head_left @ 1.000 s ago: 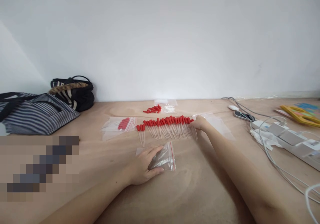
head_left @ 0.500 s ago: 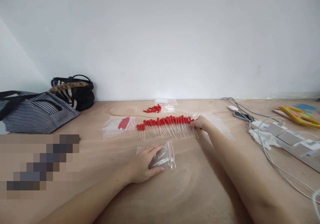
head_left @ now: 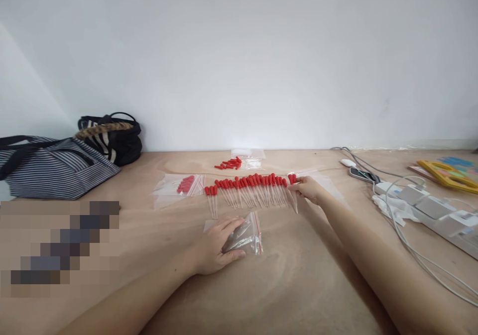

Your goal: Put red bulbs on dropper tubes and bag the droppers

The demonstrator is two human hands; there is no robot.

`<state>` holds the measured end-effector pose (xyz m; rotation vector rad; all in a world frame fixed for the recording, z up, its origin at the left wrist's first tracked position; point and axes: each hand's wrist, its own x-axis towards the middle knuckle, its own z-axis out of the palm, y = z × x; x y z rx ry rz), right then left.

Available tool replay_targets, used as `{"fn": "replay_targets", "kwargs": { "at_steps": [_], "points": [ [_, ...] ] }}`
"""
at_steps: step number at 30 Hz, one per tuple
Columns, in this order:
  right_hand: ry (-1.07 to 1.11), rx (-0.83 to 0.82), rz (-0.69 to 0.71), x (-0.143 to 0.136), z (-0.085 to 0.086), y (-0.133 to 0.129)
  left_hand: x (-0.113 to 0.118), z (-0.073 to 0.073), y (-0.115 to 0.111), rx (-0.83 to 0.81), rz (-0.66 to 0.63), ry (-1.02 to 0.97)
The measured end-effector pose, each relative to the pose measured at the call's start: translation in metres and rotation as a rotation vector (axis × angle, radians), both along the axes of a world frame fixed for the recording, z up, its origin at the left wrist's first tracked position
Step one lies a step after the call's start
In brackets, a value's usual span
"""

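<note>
My right hand (head_left: 305,187) pinches a couple of droppers (head_left: 293,178) with red rubber bulbs and clear stems, at the right end of a row. Left of it, several more red-bulbed droppers (head_left: 254,181) lie side by side, stems towards me. Three droppers (head_left: 211,190) sit slightly apart at the row's left end. Nearer to me, my left hand (head_left: 220,245) rests on a clear zip bag (head_left: 244,235) with a red seal line, thumb and fingers apart. The bag's left part is hidden under the palm.
Behind the row lie loose red bulbs (head_left: 229,163) and clear stems (head_left: 252,164) by a bag. A zip bag with red bulbs (head_left: 185,183) is at left. Striped (head_left: 59,168) and black bags (head_left: 123,141) stand far left; a power strip (head_left: 444,215) with cables is at right.
My right hand has moved slightly right, with the droppers now apart from the row's end. My left hand stays on the zip bag.
</note>
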<state>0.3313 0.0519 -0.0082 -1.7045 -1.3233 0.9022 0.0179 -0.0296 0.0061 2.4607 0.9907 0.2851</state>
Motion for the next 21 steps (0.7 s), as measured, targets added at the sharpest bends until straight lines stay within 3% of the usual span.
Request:
{"fn": "replay_targets", "kwargs": {
  "at_steps": [4,9,15,21],
  "points": [
    [0.165,0.053,0.023,-0.026,0.002,-0.033,0.001,0.001,0.000,0.017,0.002,-0.007],
    [0.569,0.173,0.005,-0.068,-0.007,-0.067,0.001,-0.001,0.000,0.037,-0.005,-0.016],
    [0.638,0.232,0.017,-0.092,-0.011,-0.079,0.001,-0.002,0.001,0.051,-0.016,-0.010],
    [0.644,0.160,0.099,-0.094,-0.011,-0.083,0.001,-0.003,0.001,0.052,-0.009,-0.001]
  ]
}}
